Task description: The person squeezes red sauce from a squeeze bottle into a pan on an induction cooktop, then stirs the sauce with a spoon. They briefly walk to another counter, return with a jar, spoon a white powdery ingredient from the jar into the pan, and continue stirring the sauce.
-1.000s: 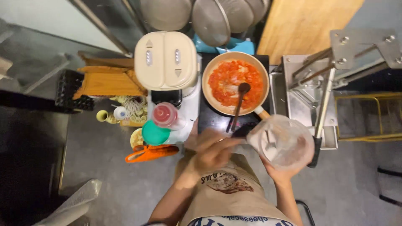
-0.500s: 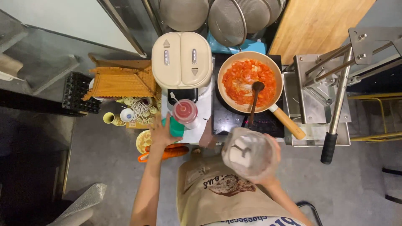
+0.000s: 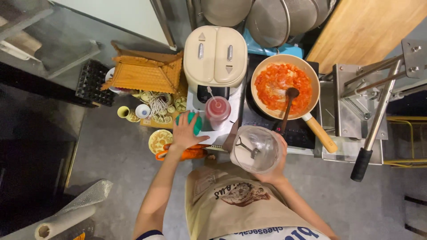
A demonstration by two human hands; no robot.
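Note:
My right hand point(image 3: 278, 166) holds a clear plastic jar point(image 3: 254, 148) with a small metal spoon inside, in front of my apron. My left hand point(image 3: 183, 133) reaches out flat over a green round lid point(image 3: 194, 122) on the counter, fingers spread on it. Right beside the lid stands a clear squeeze bottle with a red cap point(image 3: 217, 111). Behind the jar, a cream pan point(image 3: 284, 86) of chopped red tomato sits on the black cooktop point(image 3: 299, 130), a dark ladle point(image 3: 288, 102) resting in it.
A cream twin-lid appliance point(image 3: 215, 55) stands at the back. Orange-handled scissors point(image 3: 184, 154), a small yellow plate point(image 3: 159, 141), little cups and a woven basket point(image 3: 144, 73) lie to the left. A steel lever press point(image 3: 371, 115) stands right, a wooden board point(image 3: 362, 31) behind.
My left hand left the jar and reached left onto the green lid. My right hand carried the jar leftward, from beside the press to below the pan.

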